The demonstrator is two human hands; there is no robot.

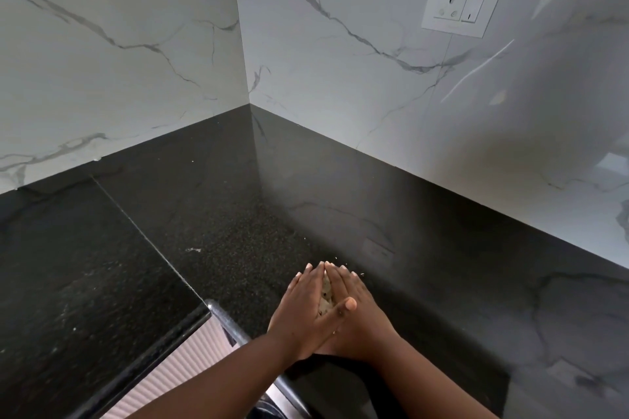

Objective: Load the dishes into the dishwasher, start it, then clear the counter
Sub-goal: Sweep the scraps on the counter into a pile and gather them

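My left hand [299, 313] and right hand [354, 313] stand edge-on upon the black counter [211, 214], fingers straight, fingertips meeting, cupping a small heap of pale speckled crumbs [326, 294] between the palms. A few loose bits [192, 250] lie to the left. The marble wall [340, 85] behind carries a socket plate [463, 5]. No dishes show here.

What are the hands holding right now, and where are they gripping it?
A small heap of pale, dark-flecked crumbs is pressed between the left hand and right hand, palms facing, fingers straight and meeting at the tips above the black counter. Neither hand curls round it.
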